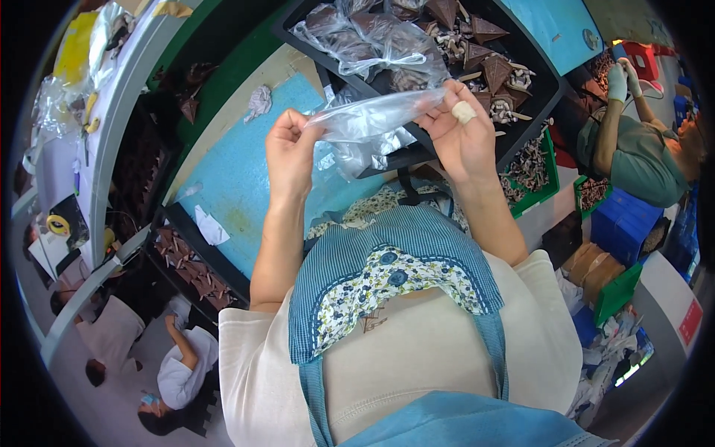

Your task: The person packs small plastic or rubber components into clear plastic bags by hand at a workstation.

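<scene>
A clear plastic bag (pixel 372 118) is stretched sideways between my two hands, above the front edge of a black crate. My left hand (pixel 292 149) pinches one end between thumb and fingers. At the other end, my right hand (pixel 463 138) has its fingertips closed on the plastic, and a pale wrap (pixel 463 112) covers part of one finger. Beyond the bag, the black crate (pixel 538 119) holds brown pointed pieces (pixel 497 73), small pale-and-brown pieces and a bulging tied plastic bag (pixel 380 37). More crumpled clear plastic (pixel 350 158) hangs just below the stretched bag.
A blue worktop (pixel 238 171) lies at the left with a crumpled tissue (pixel 259 100) and a white scrap (pixel 211 226). Green bins (pixel 550 160) of small brown pieces stand at right. A gloved co-worker (pixel 637 149) sits far right; other people are at lower left.
</scene>
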`<state>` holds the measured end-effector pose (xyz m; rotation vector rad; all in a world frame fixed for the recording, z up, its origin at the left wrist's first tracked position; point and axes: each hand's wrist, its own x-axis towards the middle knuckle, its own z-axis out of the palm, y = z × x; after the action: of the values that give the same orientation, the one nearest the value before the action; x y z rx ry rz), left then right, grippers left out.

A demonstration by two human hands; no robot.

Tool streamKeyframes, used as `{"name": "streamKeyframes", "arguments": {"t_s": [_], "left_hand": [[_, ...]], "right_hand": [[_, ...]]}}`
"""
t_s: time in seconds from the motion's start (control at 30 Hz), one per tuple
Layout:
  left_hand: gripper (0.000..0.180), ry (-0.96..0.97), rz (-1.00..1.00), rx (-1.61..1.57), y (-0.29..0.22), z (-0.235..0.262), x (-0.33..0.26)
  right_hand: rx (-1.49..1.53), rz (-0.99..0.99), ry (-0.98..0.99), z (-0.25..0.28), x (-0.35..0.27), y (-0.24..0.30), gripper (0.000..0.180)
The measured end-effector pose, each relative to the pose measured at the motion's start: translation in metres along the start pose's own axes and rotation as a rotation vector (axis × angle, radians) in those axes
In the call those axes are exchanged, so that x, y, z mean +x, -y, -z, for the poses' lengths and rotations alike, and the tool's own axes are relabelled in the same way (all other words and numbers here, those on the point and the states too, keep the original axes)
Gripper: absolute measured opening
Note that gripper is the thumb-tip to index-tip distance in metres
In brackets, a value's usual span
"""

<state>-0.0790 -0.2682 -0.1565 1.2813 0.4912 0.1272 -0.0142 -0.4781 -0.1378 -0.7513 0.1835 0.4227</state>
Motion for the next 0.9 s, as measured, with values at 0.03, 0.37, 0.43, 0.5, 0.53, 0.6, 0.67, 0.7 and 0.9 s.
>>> {"name": "streamKeyframes", "arguments": {"t_s": [0.03,0.37,0.43,0.5,0.53,0.6,0.67,0.7,0.9], "left_hand": [[0.018,0.030,0.061,-0.002,0.006,0.009,0.002],[0.055,0.301,-0.470,0.618,-0.052,-0.047,-0.013],[0.041,0.403,-0.474,0.818,-0.045,-0.060,-0.011],[0.031,0.305,-0.297,0.699,-0.031,-0.055,-0.006],[0.022,0.205,-0.118,0.590,-0.026,-0.052,-0.002],[0.015,0.140,-0.095,0.497,-0.026,-0.045,0.009],[0.013,0.064,-0.072,0.407,-0.025,-0.043,0.018],[0.013,0.052,-0.073,0.352,-0.025,-0.044,0.022],[0.015,0.065,0.052,0.154,-0.031,-0.062,0.034]], "right_hand": [[0.081,-0.044,-0.010,0.000,0.001,0.003,0.007],[-0.243,0.105,0.011,-0.012,0.006,-0.011,0.009],[-0.346,0.141,0.052,-0.018,0.006,-0.011,0.014],[-0.477,0.126,0.135,-0.023,0.002,0.001,0.028],[-0.485,0.130,0.128,-0.018,0.004,0.007,0.028],[-0.963,0.103,0.190,-0.003,0.010,0.017,0.033],[-0.732,-0.031,0.343,0.014,0.025,0.031,0.038],[-0.687,0.012,0.372,0.023,0.035,0.042,0.035],[-1.336,0.281,0.043,0.057,0.118,0.054,0.027]]}}
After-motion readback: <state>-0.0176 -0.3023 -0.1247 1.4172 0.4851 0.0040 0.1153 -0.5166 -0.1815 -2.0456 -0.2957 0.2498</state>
